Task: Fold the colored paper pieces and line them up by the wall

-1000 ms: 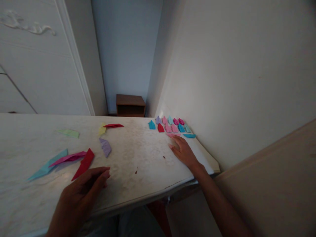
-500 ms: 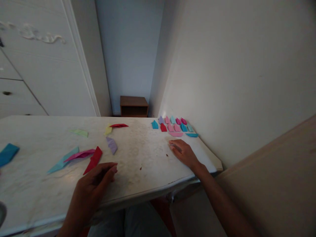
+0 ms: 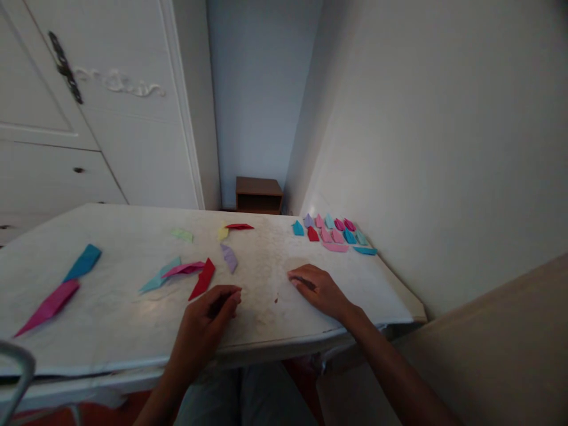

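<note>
In the head view, folded papers lie in 2 areas on a white table (image 3: pixel 260 269), with the hands at the near side between them. The right hand (image 3: pixel 317 290) is loosely bent, its thumb and forefinger a little apart, and no paper shows in it. The left hand (image 3: pixel 212 310) is curled with the tips of thumb and fingers close together; whether they pinch anything, I cannot tell.

Near the wall (image 3: pixel 421 130), small papers stand close together in 2 uneven rows, among them a red paper (image 3: pixel 313 234) and a blue paper (image 3: pixel 297 228) at the row's left end. In front of them lie 2 flatter papers, a pink strip (image 3: pixel 335 248) and a blue strip (image 3: pixel 365 251), side by side with a gap between. The right hand is nearest to the pink strip but apart from it.

The looser papers are on the left. A red fold (image 3: pixel 203 278) lies just beyond the left hand, meeting a magenta fold (image 3: pixel 183 269) that crosses a light blue fold (image 3: pixel 160 276). A lavender fold (image 3: pixel 229 258) lies alone farther back.

The step in hand looks like a lull between handling papers. As I judge it, taking another loose paper would call for spreading the left thumb and fingers and pinching a raised crease; in the crossed group, the red fold seems the easiest to lift without dragging its neighbours. Anything placed beside the strips would need a light touch to spare the rows.
</note>
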Available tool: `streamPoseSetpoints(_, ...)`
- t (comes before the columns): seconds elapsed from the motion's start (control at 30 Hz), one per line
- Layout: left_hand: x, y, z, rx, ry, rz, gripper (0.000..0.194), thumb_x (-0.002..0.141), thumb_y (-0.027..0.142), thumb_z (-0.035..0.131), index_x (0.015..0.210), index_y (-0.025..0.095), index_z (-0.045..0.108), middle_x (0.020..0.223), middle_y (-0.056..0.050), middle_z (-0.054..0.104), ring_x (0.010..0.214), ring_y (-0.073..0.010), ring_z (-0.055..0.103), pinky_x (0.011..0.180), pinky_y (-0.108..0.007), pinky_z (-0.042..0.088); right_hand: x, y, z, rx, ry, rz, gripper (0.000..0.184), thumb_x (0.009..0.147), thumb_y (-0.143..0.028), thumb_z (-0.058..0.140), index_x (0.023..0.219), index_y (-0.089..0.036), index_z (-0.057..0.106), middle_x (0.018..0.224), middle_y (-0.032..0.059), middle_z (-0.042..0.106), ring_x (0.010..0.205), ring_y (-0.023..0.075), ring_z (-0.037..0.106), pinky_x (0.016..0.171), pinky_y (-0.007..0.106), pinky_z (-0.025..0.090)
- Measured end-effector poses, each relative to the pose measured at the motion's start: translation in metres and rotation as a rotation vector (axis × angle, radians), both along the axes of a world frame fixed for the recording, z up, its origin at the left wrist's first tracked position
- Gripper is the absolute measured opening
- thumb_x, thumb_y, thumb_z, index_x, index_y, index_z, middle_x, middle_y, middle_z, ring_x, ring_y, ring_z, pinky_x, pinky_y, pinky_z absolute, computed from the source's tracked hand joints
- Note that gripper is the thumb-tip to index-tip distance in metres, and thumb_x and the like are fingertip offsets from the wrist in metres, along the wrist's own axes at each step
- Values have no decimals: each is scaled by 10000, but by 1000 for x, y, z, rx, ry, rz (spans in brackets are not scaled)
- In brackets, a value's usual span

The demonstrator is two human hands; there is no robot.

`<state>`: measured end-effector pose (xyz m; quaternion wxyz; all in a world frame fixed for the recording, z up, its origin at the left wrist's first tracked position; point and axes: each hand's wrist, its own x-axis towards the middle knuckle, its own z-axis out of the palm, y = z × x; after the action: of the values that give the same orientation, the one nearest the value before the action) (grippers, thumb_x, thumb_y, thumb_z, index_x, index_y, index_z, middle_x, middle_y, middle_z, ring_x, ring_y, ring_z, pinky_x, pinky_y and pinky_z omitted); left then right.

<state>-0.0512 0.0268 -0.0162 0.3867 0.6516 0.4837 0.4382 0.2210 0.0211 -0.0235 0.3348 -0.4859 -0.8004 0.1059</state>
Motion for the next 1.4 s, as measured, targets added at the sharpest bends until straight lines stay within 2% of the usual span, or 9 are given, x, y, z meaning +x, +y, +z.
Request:
streamPoseSetpoints(0.33,1,-4,-9,18,-90,-40,215,858,336,580,888,166,707,747,-34,695,646,-150,632,601,-236,494,-72,46,8,-42,-60,317,239,947,-277,508,1086,-205,689,1002,83,722,940,203,654,865,373,522)
streamPoseSetpoints(0.47,-6,-5,-10,100,-91,20,208,875,313,559,897,165,703,759,-34,688,656,-145,626,624,-239,489,-84,58,1,-69,45,321,202,925,-258,539,1050,-209,690,981,70,719,923,195,654,835,352,526)
streamPoseSetpoints(0.6,-23,0,-6,245,197,231,187,878,269,533,878,170,691,752,-33,663,659,-147,595,648,-256,464,-85,57,-7,-42,75,283,184,925,-237,530,1028,-213,681,968,71,707,906,196,647,824,357,530)
streamPoseSetpoints(0.7,-38,9,-3,226,513,389,205,854,347,603,952,187,685,818,-50,671,751,-190,611,704,-293,459,-85,53,-10,19,13,320,192,928,-209,516,1045,-210,669,978,83,703,921,212,633,836,387,523)
streamPoseSetpoints(0.8,-46,16,-1,163,723,412,320,806,447,672,1001,194,676,940,-91,685,893,-254,624,766,-335,461,-85,51,-11,46,-29,338,211,925,-186,509,1071,-207,660,991,91,698,936,222,626,840,404,521)
streamPoseSetpoints(0.87,-48,20,0,132,767,367,251,808,422,676,911,193,676,908,-89,680,889,-260,623,769,-342,456,-85,52,-11,44,-28,338,220,928,-191,503,1079,-213,662,990,92,697,937,225,628,838,408,524)
streamPoseSetpoints(0.97,-47,24,1,109,690,282,146,815,336,660,791,192,643,807,-55,662,795,-224,614,714,-316,440,-86,52,-11,46,-13,340,225,936,-203,494,1072,-221,671,974,92,702,921,226,633,829,411,526)
streamPoseSetpoints(1.1,-47,27,1,99,485,232,81,804,261,621,777,186,635,785,-35,663,721,-183,606,659,-284,433,-86,52,-9,50,-16,346,220,935,-201,498,1066,-216,675,975,94,704,913,227,631,823,412,528)
streamPoseSetpoints(1.4,-46,29,5,-7,-1,76,202,786,335,628,871,166,701,742,-26,693,642,-152,612,595,-251,475,-88,46,-8,-70,97,290,254,935,-256,500,1161,-219,610,1014,86,693,900,202,653,813,357,538)
